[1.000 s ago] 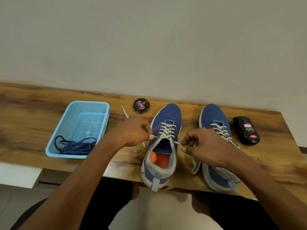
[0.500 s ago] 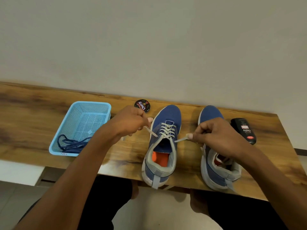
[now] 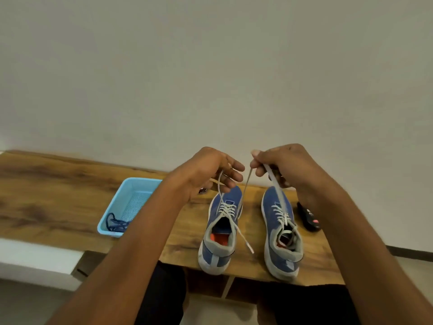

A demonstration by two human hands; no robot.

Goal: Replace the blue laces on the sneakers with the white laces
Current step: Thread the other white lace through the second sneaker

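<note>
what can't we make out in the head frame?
- Polish tin: nearly all hidden behind the left hand.
- Black bottle: top covered by the right forearm, label unreadable.
- Blue laces: partly hidden by the basket wall and the left forearm.
- White lace: the grip inside the right hand is hidden by its fingers.

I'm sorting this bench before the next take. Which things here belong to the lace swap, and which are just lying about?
Part of the job:
left sneaker
right sneaker
white lace, pulled up by the left hand and right hand
blue laces in the basket

Lying about:
black bottle
a tin, mostly hidden behind the left hand
</note>
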